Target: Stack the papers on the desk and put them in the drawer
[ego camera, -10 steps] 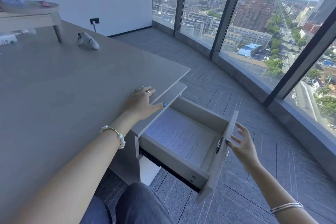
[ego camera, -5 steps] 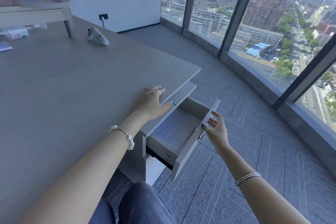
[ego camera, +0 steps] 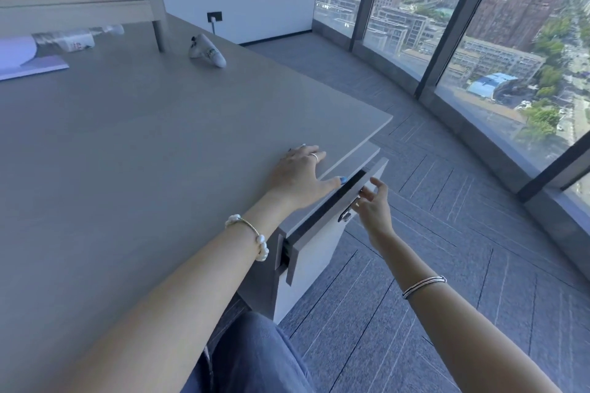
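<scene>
The drawer (ego camera: 322,239) under the grey desk (ego camera: 143,143) is pushed in almost fully, with only a narrow dark gap left along its top edge. The papers inside it are hidden. My left hand (ego camera: 300,174) lies flat on the desk's right edge, fingers spread, thumb over the rim above the drawer. My right hand (ego camera: 372,206) is at the drawer front beside its metal handle (ego camera: 346,215), fingers apart and touching the front, holding nothing.
A white crumpled object (ego camera: 207,51) lies at the desk's far side near a raised wooden shelf (ego camera: 83,8). A plastic bottle (ego camera: 73,40) and a booklet (ego camera: 28,65) lie at far left. Floor-to-ceiling windows curve along the right, with grey carpet (ego camera: 431,265) below.
The drawer has gone from wide open to nearly shut, pushed in by my right hand. The papers inside are no longer visible. My left hand has stayed on the desk edge.
</scene>
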Motion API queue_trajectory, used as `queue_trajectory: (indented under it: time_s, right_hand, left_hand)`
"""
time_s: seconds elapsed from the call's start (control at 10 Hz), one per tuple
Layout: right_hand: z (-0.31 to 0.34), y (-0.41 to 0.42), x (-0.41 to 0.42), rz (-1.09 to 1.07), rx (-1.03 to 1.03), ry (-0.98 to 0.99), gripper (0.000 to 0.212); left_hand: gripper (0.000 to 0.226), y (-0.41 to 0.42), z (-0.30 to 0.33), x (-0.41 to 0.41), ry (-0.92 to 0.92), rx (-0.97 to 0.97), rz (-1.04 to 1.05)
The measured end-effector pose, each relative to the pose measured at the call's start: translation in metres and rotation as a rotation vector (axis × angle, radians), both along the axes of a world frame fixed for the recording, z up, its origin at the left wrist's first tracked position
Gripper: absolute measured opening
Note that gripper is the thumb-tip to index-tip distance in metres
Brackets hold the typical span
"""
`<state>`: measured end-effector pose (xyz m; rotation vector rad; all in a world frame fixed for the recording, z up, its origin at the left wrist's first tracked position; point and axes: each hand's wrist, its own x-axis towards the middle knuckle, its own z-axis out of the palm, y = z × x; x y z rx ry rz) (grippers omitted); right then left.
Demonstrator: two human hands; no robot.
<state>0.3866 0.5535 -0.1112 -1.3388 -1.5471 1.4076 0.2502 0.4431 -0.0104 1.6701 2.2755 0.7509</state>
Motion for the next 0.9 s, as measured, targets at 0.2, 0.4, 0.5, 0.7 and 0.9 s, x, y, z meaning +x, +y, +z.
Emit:
queue_trajectory:
  time_s: [0.2, 0.4, 0.5, 0.7, 0.9]
  right_hand:
    - [-0.009, 0.001, -0.024, -0.021, 0.022, 0.0, 0.023]
    - [0.0, -0.001, -0.03, -0.044, 0.047, -0.042, 0.024]
    - [0.0, 0.001, -0.029, -0.048, 0.034, -0.056, 0.024]
    - [0.004, 0.006, -0.026, -0.006, -0.029, -0.02, 0.026]
    - [0.023, 0.001, -0.011, 0.12, 0.047, 0.051, 0.026]
  left_hand:
    - [0.073, 0.002, -0.003, -0.001, -0.003, 0.009, 0.006]
    - [0.073, 0.002, -0.003, -0.002, -0.007, 0.008, 0.002]
    - [0.073, 0.002, -0.001, -0.001, -0.007, 0.006, 0.002]
    - [0.072, 0.003, -0.002, -0.001, -0.016, 0.002, 0.017]
    - [0.073, 0.001, 0.0, 0.0, -0.006, -0.021, -0.002]
